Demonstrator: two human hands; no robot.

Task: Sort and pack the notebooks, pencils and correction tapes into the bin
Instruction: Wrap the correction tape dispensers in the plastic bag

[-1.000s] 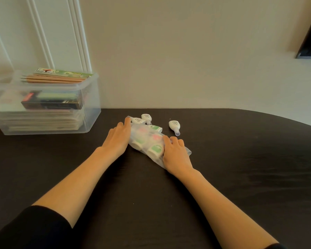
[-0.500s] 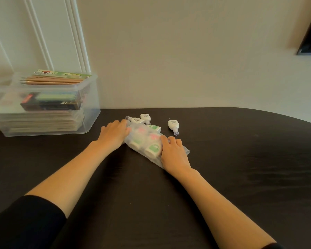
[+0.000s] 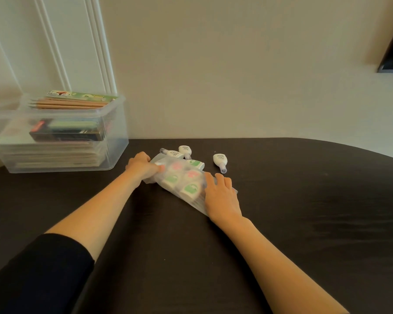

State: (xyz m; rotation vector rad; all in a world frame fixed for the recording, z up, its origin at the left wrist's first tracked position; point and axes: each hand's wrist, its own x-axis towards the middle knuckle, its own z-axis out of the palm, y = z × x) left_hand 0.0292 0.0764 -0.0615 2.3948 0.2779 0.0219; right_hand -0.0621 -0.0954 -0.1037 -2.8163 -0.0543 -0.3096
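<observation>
Packing is looking well advanced, judging by the clear plastic bin standing well off to the far left of the left hand. A stack of notebooks is filling its bottom, a dark box is lying on top of the stack, and a row of pencils is resting across the top beside a green printed pack. So the notebooks and pencils are appearing to be in already, and none are showing on the dark table.

The correction tapes are what is remaining. Several pink and green ones are sitting inside a translucent plastic bag that is lying on the table between the two hands. The left hand is gripping the bag's far-left end, its fingers curled round the bunched plastic. The right hand is lying on the bag's near-right end with its fingers loosely spread, pressing the plastic to the table rather than closing round it.

Three loose white correction tapes are lying outside the bag, just beyond the hands: two close together past the left hand's fingertips and one farther right, beyond the right hand. One green tape is sitting at the bag's far edge; whether it is inside or out is hard to tell.

By my reckoning, the loose tapes are needing to be gathered, and then the bag is needing to go into the bin, where room is looking tight near the top.
</observation>
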